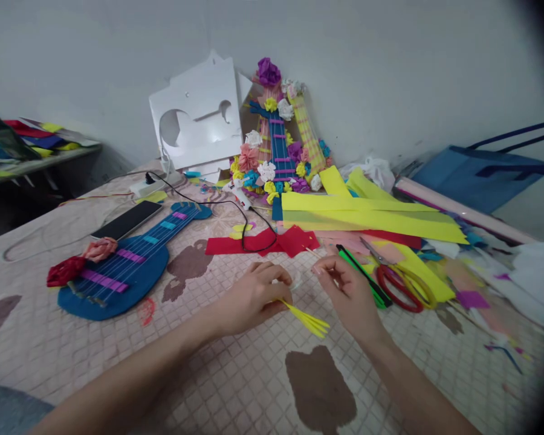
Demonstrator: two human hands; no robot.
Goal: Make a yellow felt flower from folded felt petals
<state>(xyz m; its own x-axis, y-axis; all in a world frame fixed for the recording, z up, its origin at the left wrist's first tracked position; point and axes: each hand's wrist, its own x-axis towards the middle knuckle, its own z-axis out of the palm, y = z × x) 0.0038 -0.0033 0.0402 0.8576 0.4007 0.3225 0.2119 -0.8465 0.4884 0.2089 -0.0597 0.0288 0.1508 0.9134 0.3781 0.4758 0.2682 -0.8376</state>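
Note:
My left hand (pixel 259 296) is closed around the pinched end of a small yellow crepe paper bundle (pixel 308 320), whose fringed strips fan out toward the lower right. To its right, my right hand (pixel 344 289) has thumb and fingertips pinched together at a thin pale stick (pixel 311 251), its tip pointing toward the red paper. Much of the stick is hidden by the fingers. Beyond the hands lies a red crepe paper strip (pixel 226 246). Close beside my right hand rest a green cutter knife (pixel 362 275) and red-handled scissors (pixel 396 289).
A blue felt guitar (pixel 149 266) with paper roses and a black phone (pixel 127 220) lie at left. Decorated guitars (pixel 278 142) lean on the wall near a white foam board (pixel 199 121). A glue gun (pixel 238 194) trails its black cable. Yellow paper strips (pixel 367 211) spread right.

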